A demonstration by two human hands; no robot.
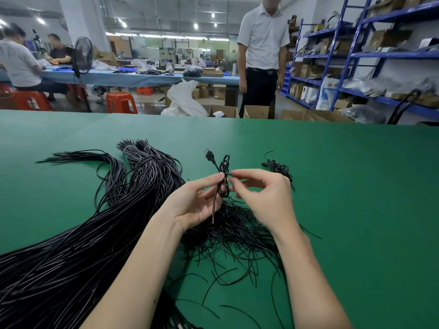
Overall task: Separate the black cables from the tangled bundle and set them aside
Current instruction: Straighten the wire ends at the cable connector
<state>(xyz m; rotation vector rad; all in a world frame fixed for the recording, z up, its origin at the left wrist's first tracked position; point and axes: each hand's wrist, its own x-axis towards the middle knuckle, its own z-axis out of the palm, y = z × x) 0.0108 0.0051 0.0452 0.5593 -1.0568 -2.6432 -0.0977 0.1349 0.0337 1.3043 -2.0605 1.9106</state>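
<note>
A small coiled black cable (224,173) with a USB plug at its upper end is held above the green table (356,198). My left hand (193,201) grips the coil's middle between thumb and fingers. My right hand (262,194) pinches the thin tie around the coil with thumb and forefinger. A red-tinted wire end hangs down from the coil across my left palm. Under my hands lies a tangled heap of thin black wires (237,233). A big bundle of long black cables (78,245) stretches from the lower left toward the middle.
A small pile of coiled black cables (278,168) lies just beyond my right hand. A person in a white shirt (261,55) stands past the table's far edge. Blue shelving (370,55) is at the right, cardboard boxes and red stools behind.
</note>
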